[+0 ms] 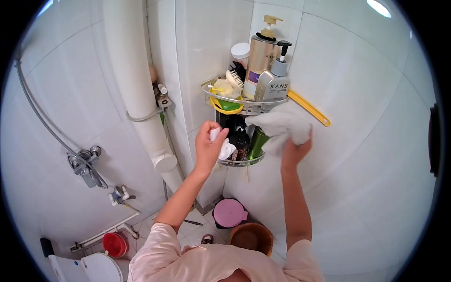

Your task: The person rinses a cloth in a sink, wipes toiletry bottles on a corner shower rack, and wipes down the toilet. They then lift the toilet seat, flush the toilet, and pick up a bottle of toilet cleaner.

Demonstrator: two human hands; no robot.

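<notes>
Right, both hands are loaded. Right hand (pixel 297 151) has its fingers bunched on the grey cloth (pixel 279 124), gripping it by its lower right part; fingertips are partly behind the fabric and blurred, so exact finger placement can't be told. Cloth fans up and left from the fingers, just below the right end of the upper shelf (pixel 251 110), its upper edge close to the silver bottle's (pixel 271 89) base; can't tell if it touches the rail. Left hand (pixel 206 145) is curled closed around a white wad (pixel 227 149), which sticks out on the palm side near the lower shelf's (pixel 244 164) left edge. On that shelf, a dark pump bottle (pixel 240 141) sits between the hands, and a green bottle (pixel 258 142) leans near the right edge, just beside the cloth. Tight spot: a yellow dish (pixel 216 104) overhangs the upper shelf's front left edge, above the left hand. Yellow handle (pixel 310 108) juts past the right end, above the right hand. Best room is rightward, along the bare tiled wall (pixel 357 127).
</notes>
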